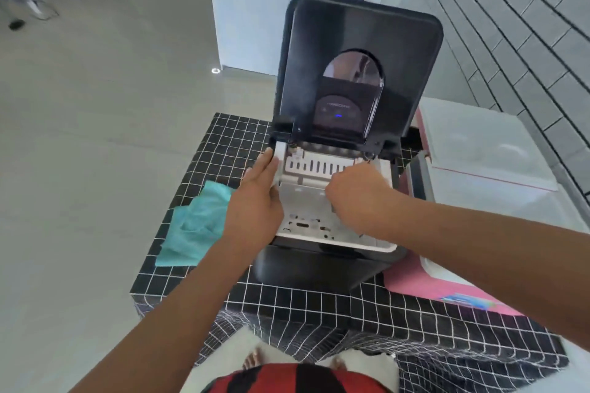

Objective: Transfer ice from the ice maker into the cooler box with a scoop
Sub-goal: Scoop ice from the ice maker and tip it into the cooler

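A black ice maker [316, 265] stands on a small table with its lid [360, 51] raised upright. Inside it sits a white ice basket [306, 201] with a few ice bits on its floor. My left hand [255, 198] grips the basket's left rim. My right hand [357, 195] is curled over the basket's right side; what it holds is hidden. A pink cooler box [447, 290] with a white lid [485, 150] stands right of the machine. No scoop shows.
The table wears a black checked cloth [287, 306]. A teal rag [194, 226] lies left of the ice maker. A grey brick wall [526, 25] rises at the right, and a white cabinet [252, 16] stands behind. Tiled floor [95, 137] spreads to the left.
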A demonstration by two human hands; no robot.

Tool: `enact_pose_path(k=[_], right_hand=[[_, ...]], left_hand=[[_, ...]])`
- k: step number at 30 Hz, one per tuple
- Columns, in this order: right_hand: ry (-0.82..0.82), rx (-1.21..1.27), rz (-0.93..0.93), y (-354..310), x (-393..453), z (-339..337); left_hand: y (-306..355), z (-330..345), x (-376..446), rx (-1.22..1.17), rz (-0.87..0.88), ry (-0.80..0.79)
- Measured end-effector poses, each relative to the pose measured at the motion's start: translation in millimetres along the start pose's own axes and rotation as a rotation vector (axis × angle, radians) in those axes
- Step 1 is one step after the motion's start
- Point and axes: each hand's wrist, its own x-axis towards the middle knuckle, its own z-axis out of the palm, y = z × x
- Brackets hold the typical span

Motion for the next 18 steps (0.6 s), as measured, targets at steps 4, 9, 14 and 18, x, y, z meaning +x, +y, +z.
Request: enact_pose_path(k=[4,9,14,18], right_hand=[[-0.115,0.015,-0.024,5.0,13.2,-0.5],[-0.259,0.125,-0.064,19.9,16.8,3.7],[-0.247,0.331,-0.089,21.1,9.8,21.6],[-0.235,0.572,-0.05,12.6,5.8,43.8]], left_hand=[[-1.6,0.3,0.0,0.003,0.026,0.012],[-1.7,-0.1,1.1,-0.022,0.031,0.012],[-4.3,1.9,2.1,-0.023,0.036,0.024],[-6.1,3.4,1.8,-0.021,0.034,0.025]])
